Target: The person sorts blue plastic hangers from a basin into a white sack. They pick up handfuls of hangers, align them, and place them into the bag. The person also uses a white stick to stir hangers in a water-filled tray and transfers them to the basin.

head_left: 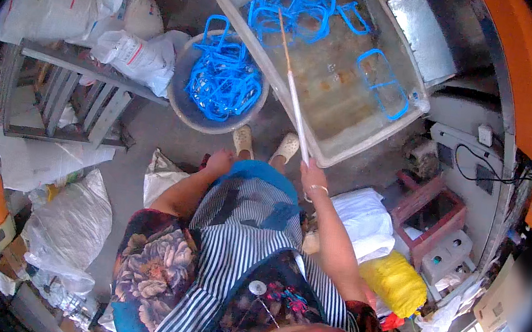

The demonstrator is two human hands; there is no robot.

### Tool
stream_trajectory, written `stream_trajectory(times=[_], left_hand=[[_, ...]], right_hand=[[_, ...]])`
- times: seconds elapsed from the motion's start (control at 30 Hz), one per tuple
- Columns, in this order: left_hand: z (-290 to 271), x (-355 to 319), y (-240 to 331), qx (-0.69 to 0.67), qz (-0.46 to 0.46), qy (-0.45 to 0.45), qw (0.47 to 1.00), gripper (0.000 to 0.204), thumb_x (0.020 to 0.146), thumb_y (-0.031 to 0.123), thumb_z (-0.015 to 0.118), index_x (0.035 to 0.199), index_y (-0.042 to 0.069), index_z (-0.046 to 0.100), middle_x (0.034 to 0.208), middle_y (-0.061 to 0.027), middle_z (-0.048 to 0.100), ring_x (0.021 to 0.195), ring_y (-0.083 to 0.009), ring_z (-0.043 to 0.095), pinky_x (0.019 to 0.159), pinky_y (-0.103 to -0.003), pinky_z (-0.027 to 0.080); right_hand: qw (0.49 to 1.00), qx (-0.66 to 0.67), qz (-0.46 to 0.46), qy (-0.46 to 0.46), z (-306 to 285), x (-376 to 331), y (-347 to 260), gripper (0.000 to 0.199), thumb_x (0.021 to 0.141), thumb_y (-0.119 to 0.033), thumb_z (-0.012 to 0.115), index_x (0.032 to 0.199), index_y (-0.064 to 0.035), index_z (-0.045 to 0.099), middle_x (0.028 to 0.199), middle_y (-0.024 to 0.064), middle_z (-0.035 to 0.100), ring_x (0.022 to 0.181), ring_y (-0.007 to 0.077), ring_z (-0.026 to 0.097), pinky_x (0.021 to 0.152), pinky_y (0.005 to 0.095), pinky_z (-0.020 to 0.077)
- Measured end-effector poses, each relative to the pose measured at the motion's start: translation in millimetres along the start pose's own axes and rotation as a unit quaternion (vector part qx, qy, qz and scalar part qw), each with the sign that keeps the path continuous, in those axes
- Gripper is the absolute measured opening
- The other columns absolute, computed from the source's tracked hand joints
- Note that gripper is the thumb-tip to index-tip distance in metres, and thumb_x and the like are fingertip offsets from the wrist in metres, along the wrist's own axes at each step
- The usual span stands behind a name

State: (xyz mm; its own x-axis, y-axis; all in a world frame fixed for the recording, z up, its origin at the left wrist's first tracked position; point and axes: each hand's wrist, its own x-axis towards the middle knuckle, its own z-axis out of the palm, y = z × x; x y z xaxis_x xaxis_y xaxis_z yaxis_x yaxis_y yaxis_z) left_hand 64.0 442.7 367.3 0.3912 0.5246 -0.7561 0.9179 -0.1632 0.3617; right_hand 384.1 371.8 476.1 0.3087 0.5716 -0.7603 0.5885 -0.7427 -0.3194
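Observation:
My right hand (311,176) is closed around the pale lower end of a long stick (296,110), with a bracelet on the wrist. The stick slants forward over the near left rim of a large rectangular tub (340,157); its thin brown tip is over blue plastic frames (291,5) at the tub's far end. One double blue frame (382,84) lies apart on the tub's right side, in murky shallow water. My left hand (219,162) is low beside my apron, its fingers too unclear to read. Ahead of it stands a round grey basin (178,98) heaped with tangled blue frames (225,79).
White sacks (58,6) are piled on a grey metal rack (87,64) at the left. A reddish metal stand (428,218), a yellow bundle (395,283) and a white bag (359,224) are on my right. An orange machine (530,84) borders the far right.

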Motion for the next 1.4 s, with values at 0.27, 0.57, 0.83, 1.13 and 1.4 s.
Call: stream_trajectory(times=[0.27,0.57,0.83,1.13,1.4], left_hand=[[6,-16,-4,-0.108,-0.078,-0.025,0.991,0.030,0.082,0.030,0.053,0.100,0.007,0.060,0.095,-0.0162,0.064,0.090,-0.0342,0.060,0.078,-0.043,0.048],[48,3,-54,-0.335,-0.162,-0.051,0.927,0.025,0.085,0.026,0.058,0.097,0.004,0.059,0.077,-0.0060,0.061,0.061,-0.0132,0.058,0.050,-0.026,0.046],[30,17,-33,-0.292,-0.143,-0.028,0.945,0.029,0.080,0.024,0.059,0.101,0.004,0.061,0.086,-0.0102,0.066,0.073,-0.0155,0.063,0.066,-0.028,0.050],[25,5,-19,-0.430,-0.146,-0.028,0.890,0.025,0.086,0.025,0.059,0.099,0.005,0.053,0.083,-0.0051,0.060,0.062,-0.0143,0.056,0.050,-0.027,0.045],[21,25,-25,-0.421,-0.175,-0.040,0.889,0.022,0.087,0.023,0.058,0.097,0.005,0.052,0.081,-0.0062,0.059,0.063,-0.0143,0.056,0.045,-0.026,0.042]], right_hand=[[0.999,-0.032,0.000,-0.024,-21,55,-9,0.045,0.090,-0.041,0.040,0.114,-0.0040,0.048,0.100,0.0231,0.060,0.097,0.0404,0.056,0.082,0.0480,0.0433],[0.982,0.022,0.145,0.121,9,-141,97,0.033,0.090,-0.039,0.044,0.093,-0.0063,0.047,0.077,0.0252,0.060,0.072,0.0462,0.056,0.062,0.0533,0.0423],[0.986,0.073,0.088,0.120,-6,-66,63,0.037,0.088,-0.038,0.045,0.092,-0.0018,0.051,0.080,0.0253,0.061,0.077,0.0447,0.059,0.068,0.0524,0.0459],[0.998,0.028,0.040,0.028,-42,-69,45,0.034,0.087,-0.035,0.047,0.095,-0.0018,0.051,0.082,0.0274,0.060,0.081,0.0441,0.057,0.072,0.0517,0.0441],[0.980,-0.017,0.070,0.184,-15,-217,162,0.030,0.087,-0.036,0.049,0.093,-0.0075,0.046,0.062,0.0201,0.058,0.058,0.0434,0.055,0.051,0.0516,0.0417]])
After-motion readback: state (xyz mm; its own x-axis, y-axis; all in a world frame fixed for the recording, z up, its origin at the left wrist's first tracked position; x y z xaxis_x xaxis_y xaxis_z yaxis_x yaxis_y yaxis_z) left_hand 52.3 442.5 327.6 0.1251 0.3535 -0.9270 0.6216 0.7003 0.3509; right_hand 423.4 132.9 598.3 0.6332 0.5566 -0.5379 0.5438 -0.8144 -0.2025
